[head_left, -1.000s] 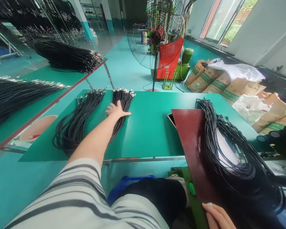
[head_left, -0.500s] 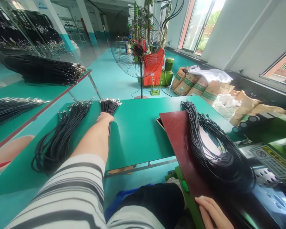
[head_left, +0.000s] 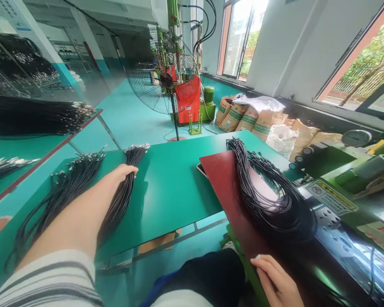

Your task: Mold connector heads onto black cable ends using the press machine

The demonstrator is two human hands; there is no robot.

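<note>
My left hand [head_left: 124,172] is wrapped around a bundle of black cables [head_left: 121,198] just below its silvery ends. The bundle lies along the green table, its lower part partly behind my forearm. To the left, a second bundle of black cables [head_left: 72,179] is spread out and partly covered by my arm. My right hand [head_left: 277,279] rests at the near edge of a red-brown board [head_left: 220,183], fingers extended and slightly bent, holding nothing visible. Looped black cables [head_left: 246,183] are draped over that board, further from the hand.
Green machinery with a gauge [head_left: 356,137] and a perforated metal block [head_left: 328,219] stands at the right. Beyond the green table [head_left: 173,183] are a standing fan [head_left: 166,81] and paper sacks [head_left: 233,117]. A side table at left bears a large cable pile [head_left: 35,115].
The view has turned rightward, so the scene sits further left. My left hand still grips its cable bundle, whose lower length now shows beside my forearm. My right hand stays by the board.
</note>
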